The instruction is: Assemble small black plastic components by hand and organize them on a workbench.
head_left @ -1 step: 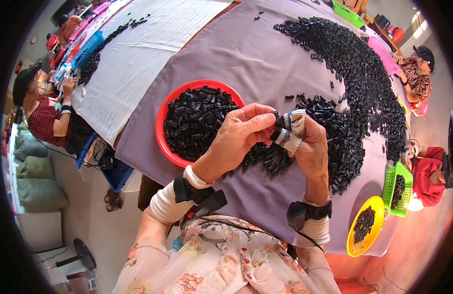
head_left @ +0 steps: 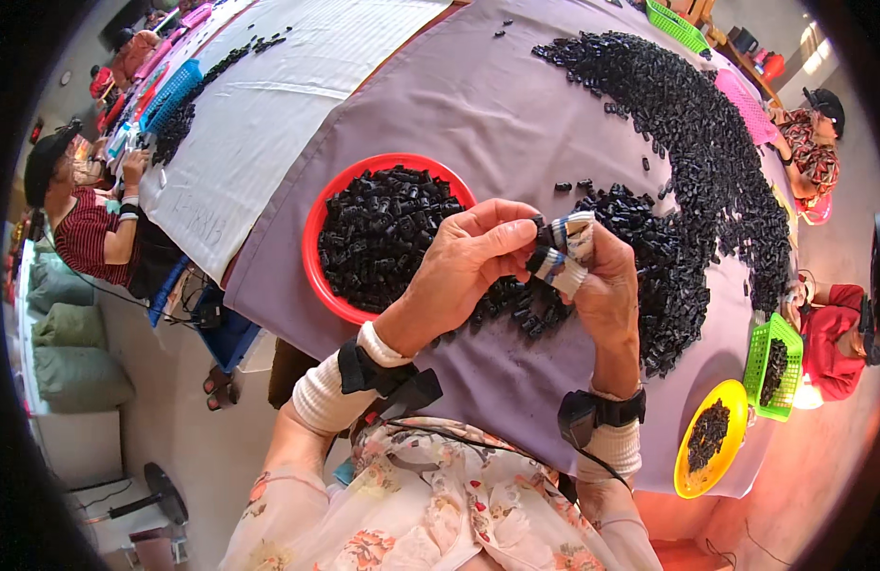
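Note:
My left hand [head_left: 473, 255] and my right hand [head_left: 603, 276] meet just right of a red basin [head_left: 311, 226]. Between the left thumb and forefinger is a small black plastic piece [head_left: 539, 225], mostly hidden by the fingers. Pale cloth wraps with blue stripes [head_left: 573, 249] cover fingers of the right hand, which curl in close to that piece. Whether the right fingers also grip something is hard to make out. Small black plastic parts [head_left: 387, 214] fill the basin, and a loose pile of them [head_left: 649, 271] lies beyond and below my hands.
Further black parts [head_left: 706, 152] sweep along the table's right side. A yellow plate [head_left: 735, 457] and a green basket [head_left: 790, 343] holding dark bits stand at the right edge. Co-workers sit left [head_left: 92, 228] and right [head_left: 830, 347]. A white cloth [head_left: 268, 105] covers the neighbouring table.

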The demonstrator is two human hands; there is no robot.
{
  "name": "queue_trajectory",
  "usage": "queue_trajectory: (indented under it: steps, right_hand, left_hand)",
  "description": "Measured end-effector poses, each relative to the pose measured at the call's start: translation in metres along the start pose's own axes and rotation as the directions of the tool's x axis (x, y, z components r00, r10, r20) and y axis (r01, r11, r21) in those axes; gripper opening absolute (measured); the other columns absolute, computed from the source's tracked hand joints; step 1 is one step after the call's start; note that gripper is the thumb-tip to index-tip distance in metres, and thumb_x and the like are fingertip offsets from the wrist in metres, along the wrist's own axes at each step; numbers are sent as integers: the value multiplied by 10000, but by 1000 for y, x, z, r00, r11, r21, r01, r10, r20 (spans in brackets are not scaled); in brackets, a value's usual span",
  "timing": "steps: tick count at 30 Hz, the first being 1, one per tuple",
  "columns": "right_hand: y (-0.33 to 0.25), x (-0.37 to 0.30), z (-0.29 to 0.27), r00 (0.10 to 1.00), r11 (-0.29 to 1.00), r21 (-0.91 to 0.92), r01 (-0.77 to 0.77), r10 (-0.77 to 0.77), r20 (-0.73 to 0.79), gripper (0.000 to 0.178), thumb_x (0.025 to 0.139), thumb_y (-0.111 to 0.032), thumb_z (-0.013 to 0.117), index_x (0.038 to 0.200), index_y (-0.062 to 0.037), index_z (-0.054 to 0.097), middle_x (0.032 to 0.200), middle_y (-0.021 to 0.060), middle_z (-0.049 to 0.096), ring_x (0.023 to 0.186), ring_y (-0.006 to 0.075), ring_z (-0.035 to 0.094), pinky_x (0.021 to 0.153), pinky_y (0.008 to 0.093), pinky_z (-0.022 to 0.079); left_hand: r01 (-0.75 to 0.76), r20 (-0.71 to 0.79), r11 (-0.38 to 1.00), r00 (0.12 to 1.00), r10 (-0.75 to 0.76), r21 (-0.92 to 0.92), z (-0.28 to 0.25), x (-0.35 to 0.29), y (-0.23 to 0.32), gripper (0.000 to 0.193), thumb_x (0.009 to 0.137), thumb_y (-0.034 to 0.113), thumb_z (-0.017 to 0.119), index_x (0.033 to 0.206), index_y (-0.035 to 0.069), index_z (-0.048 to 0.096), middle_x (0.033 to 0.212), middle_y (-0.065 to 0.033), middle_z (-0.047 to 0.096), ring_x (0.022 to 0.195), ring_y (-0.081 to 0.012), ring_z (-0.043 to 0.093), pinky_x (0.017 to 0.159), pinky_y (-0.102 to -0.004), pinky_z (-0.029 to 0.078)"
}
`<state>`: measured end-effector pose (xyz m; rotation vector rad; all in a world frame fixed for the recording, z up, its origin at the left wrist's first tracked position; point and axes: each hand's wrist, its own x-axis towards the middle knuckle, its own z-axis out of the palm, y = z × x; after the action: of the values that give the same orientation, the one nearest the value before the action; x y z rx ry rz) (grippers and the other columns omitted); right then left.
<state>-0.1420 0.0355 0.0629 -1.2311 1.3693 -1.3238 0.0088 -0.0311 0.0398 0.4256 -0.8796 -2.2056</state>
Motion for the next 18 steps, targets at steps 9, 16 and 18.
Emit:
queue_trajectory:
  steps: [9,16,18]
  right_hand:
    - [0,-4,-1,999,999,23,-39,39,-3,166,703,-50,680,834,-31,580,668,-44,558,572,7,465,490,166,366]
    - [17,-6,-7,997,994,68,-83,82,18,178,702,-88,699,830,-49,582,623,-73,516,485,-13,401,417,155,286]
    - [14,-7,-6,997,993,90,-75,75,4,194,695,-72,704,842,-43,581,645,-67,527,513,-10,423,439,156,318]
  left_hand:
    - [36,-5,986,999,-37,-165,2,1,-6,180,878,157,534,971,10,578,766,-25,589,675,-84,553,616,-228,463]
    - [90,69,971,995,-76,-224,-4,-1,-10,190,894,154,502,991,5,569,804,-51,603,683,-113,574,637,-260,482]
    - [97,36,970,995,-91,-224,-3,-1,-10,186,889,153,514,977,2,577,773,-43,598,664,-104,567,621,-245,475]
